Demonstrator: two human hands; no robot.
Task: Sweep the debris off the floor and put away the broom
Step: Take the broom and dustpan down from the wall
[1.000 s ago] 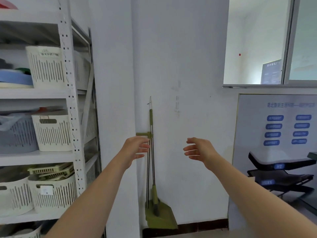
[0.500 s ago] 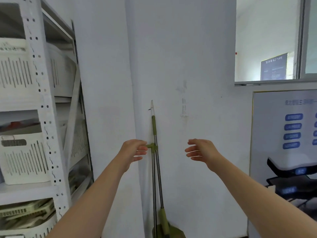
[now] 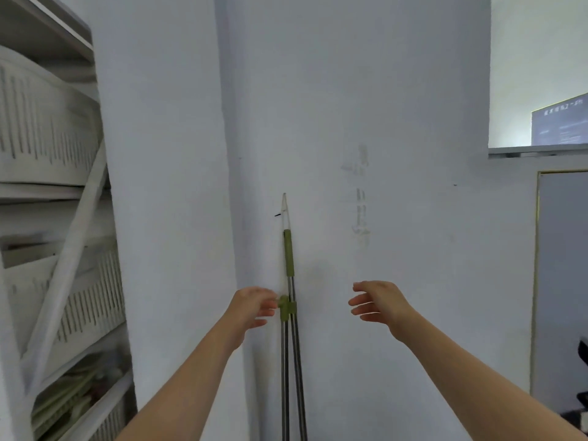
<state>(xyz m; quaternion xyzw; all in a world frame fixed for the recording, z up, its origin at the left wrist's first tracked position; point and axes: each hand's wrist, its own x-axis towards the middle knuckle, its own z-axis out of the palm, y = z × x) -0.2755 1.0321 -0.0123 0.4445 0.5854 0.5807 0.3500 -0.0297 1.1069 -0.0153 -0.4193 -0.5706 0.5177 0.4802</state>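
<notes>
Whereas half a second ago the shelving filled the left third of my view with a full basket in sight, I now stand closer to the wall: the broom (image 3: 292, 316) looms larger, its foot has dropped out of the bottom of the view, and my left hand (image 3: 251, 308) has closed the small gap to the green clip (image 3: 287, 308). My left fingertips (image 3: 269, 305) now touch the clip's stub end; the fingers are curled but not wrapped round anything, so nothing is gripped yet. My right hand (image 3: 377, 303) hangs apart from the handles, to their right, fingers loosely spread and empty, much as it was before. Surroundings: a pale painted wall (image 3: 366, 106) with faint scuff marks to the right of the handle top; a corner line runs down just left of the broom. A white metal shelving unit (image 3: 79, 218) with slotted white baskets (image 3: 47, 128) stands at the left edge, blurred. A window opening (image 3: 537, 68) sits upper right and a pale board (image 3: 563, 281) below it. The broom stands in the wall corner, its long axis near vertical, the green grip sleeve and pale tapered tip pointing up. A second metal pole runs beside it, joined at the clip, the two diverging slightly downward.
</notes>
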